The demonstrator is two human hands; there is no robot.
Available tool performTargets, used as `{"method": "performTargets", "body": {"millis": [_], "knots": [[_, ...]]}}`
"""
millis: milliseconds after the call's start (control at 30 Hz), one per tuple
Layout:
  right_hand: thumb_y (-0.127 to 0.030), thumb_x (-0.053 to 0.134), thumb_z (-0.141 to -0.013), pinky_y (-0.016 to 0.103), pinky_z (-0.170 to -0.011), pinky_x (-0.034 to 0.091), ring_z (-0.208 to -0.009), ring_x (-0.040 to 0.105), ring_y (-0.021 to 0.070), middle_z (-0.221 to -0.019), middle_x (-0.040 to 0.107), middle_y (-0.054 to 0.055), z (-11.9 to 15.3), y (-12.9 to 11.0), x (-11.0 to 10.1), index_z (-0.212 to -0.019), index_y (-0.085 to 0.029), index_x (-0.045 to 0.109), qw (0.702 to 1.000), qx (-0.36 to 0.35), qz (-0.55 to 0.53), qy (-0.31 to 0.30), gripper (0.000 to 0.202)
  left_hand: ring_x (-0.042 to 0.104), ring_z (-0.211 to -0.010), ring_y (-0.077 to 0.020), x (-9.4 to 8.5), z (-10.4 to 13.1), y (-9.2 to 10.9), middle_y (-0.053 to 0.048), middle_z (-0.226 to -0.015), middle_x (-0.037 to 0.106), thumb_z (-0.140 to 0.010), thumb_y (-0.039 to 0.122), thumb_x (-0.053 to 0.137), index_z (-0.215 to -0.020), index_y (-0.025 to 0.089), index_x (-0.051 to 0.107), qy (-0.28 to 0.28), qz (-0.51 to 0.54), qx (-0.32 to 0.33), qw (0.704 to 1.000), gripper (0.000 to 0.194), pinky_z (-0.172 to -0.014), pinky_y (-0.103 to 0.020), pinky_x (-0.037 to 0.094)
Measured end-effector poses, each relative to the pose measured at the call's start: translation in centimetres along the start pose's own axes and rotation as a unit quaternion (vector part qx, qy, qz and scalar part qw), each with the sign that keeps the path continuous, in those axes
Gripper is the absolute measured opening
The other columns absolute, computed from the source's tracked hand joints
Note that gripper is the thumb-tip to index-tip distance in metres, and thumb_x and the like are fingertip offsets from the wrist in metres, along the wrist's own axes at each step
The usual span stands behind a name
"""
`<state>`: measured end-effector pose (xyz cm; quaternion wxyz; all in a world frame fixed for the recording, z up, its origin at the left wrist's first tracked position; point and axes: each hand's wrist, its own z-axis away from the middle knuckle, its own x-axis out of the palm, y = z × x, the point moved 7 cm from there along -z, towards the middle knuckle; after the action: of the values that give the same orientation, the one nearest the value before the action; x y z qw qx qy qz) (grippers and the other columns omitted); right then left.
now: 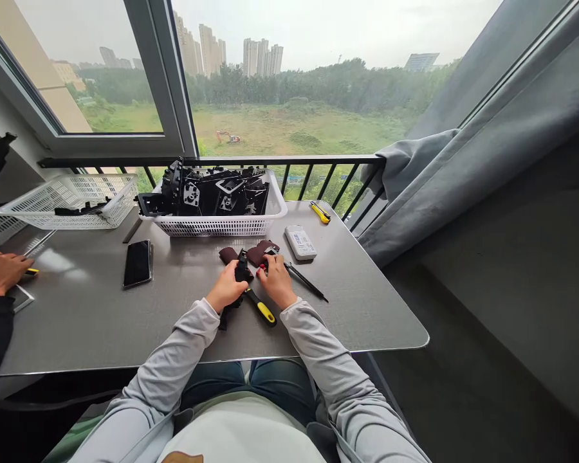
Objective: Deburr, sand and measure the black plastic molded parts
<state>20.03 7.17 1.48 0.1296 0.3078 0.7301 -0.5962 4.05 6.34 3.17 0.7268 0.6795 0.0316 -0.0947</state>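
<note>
Co-worker's hand (0,273): far left, dark sleeve, flat-ish by a yellow-tipped tool (31,272); can't tell if it's gripping it
Left basket (77,221): white lattice plastic, a few black pieces (84,209) inside
Phone (137,263): lying flat on the surface (164,334), screen dark
Big basket (207,227): white too, heaped with black plastic parts (207,193)
Left hand (226,287): closed to a narrow grip around a black plastic part, thumb toward the middle
Black plastic part (242,267): low over the surface, between both hands; more black shows below that hand, can't tell if it's the same piece
Handling: my guess is light and stiff, kinda slick, with thin bits that could snap, so I'd hold it by the thicker body
Maroon pieces (228,255): just beyond the hands, probably soft
Yellow-and-black handle (263,308): on the surface between the wrists, its far end tucked near the part
Right hand (276,281): fingers drawn in close together by a small red bit (259,271); honestly can't tell what's pinched, if anything
White box (300,243): lying just past that hand
Slim black tool (309,283): slanting out right of the fingers, tip toward me
Utility knife (321,213): yellow, by the surface's far edge
</note>
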Motion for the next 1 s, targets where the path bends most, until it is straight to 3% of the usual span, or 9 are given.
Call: {"method": "performTargets", "body": {"millis": [100,200,267,367,433,600,733,867,1000], "knots": [[-0.032,0.056,-0.084,0.037,-0.082,0.051,-0.088,0.062,0.0213,-0.111,0.06,0.013,1.0,-0.6,0.0,-0.11,-0.016,0.061,0.995,-0.008,-0.104,-0.006,0.031,0.057,-0.088,-0.0231,0.9,0.5,1.5,-0.002,-0.086,0.064,-0.05,0.004,0.064,-0.086,0.021,0.062,0.007,0.001,0.043,0.999,0.04,-0.091,-0.035,0.043],[-0.047,0.057,-0.085,0.03,-0.066,0.053,-0.071,0.061,0.0167,-0.089,0.065,0.003,2.7,-1.1,0.6,-0.11,-0.02,0.061,0.973,-0.006,-0.224,-0.055,0.037,0.058,-0.093,-0.025,2.4,1.5,3.0,-0.003,-0.092,0.067,-0.05,0.003,0.063,-0.093,0.022,0.065,-0.024,0.029,0.089,0.995,0.047,-0.093,-0.035,0.043],[-0.052,0.06,-0.081,0.026,-0.057,0.051,-0.064,0.059,0.0149,-0.08,0.064,0.0,3.9,-0.7,0.0,-0.109,-0.021,0.059,0.954,0.017,-0.295,-0.054,0.042,0.06,-0.087,-0.0243,3.9,2.4,3.7,-0.003,-0.091,0.068,-0.052,0.003,0.061,-0.099,0.022,0.066,-0.074,0.025,0.103,0.992,0.051,-0.088,-0.035,0.046],[-0.056,0.065,-0.076,0.026,-0.055,0.05,-0.064,0.059,0.0149,-0.08,0.064,0.0,5.8,0.5,-2.8,-0.105,-0.022,0.058,0.918,0.057,-0.391,-0.001,0.045,0.062,-0.079,-0.0234,7.2,4.3,4.8,-0.005,-0.094,0.069,-0.058,0.006,0.062,-0.109,0.021,0.066,-0.16,-0.021,0.129,0.978,0.053,-0.085,-0.037,0.048],[-0.057,0.067,-0.074,0.027,-0.063,0.052,-0.073,0.061,0.0165,-0.084,0.065,0.001,7.4,1.7,-5.8,-0.099,-0.022,0.059,0.904,0.072,-0.417,0.062,0.044,0.064,-0.087,-0.0265,9.7,5.7,5.8,-0.009,-0.101,0.07,-0.063,0.011,0.065,-0.112,0.021,0.065,-0.209,-0.062,0.174,0.96,0.05,-0.088,-0.039,0.047],[-0.059,0.068,-0.074,0.028,-0.067,0.051,-0.075,0.061,0.0163,-0.081,0.063,-0.001,13.5,6.3,-13.7,-0.093,-0.022,0.059,0.86,0.121,-0.437,0.235,0.042,0.065,-0.097,-0.03,18.4,9.9,7.3,-0.013,-0.107,0.071,-0.077,0.022,0.061,-0.116,0.021,0.063,-0.338,-0.159,0.299,0.878,0.04,-0.086,-0.039,0.048],[-0.062,0.069,-0.071,0.025,-0.059,0.046,-0.067,0.057,0.0141,-0.074,0.059,-0.004,20.0,11.3,-18.6,-0.094,-0.022,0.058,0.805,0.178,-0.414,0.386,0.047,0.066,-0.096,-0.0319,27.0,13.5,6.3,-0.015,-0.107,0.071,-0.08,0.026,0.059,-0.124,0.02,0.058,-0.455,-0.246,0.344,0.784,0.044,-0.081,-0.039,0.049],[-0.064,0.069,-0.066,0.025,-0.052,0.044,-0.058,0.055,0.0134,-0.069,0.058,-0.005,25.6,16.4,-20.5,-0.096,-0.022,0.054,0.748,0.26,-0.402,0.459,0.053,0.064,-0.103,-0.0367,33.9,17.2,3.3,-0.02,-0.107,0.07,-0.082,0.024,0.059,-0.129,0.014,0.054,-0.529,-0.361,0.352,0.682,0.048,-0.089,-0.048,0.046],[-0.057,0.062,-0.071,0.025,-0.049,0.046,-0.053,0.056,0.013,-0.071,0.057,-0.005,30.4,20.9,-20.3,-0.099,-0.024,0.05,0.686,0.366,-0.382,0.5,0.045,0.048,-0.128,-0.0378,36.9,19.7,0.7,-0.022,-0.133,0.057,-0.08,0.021,0.064,-0.132,0.014,0.051,-0.532,-0.409,0.368,0.644,0.054,-0.106,-0.057,0.032]]}}
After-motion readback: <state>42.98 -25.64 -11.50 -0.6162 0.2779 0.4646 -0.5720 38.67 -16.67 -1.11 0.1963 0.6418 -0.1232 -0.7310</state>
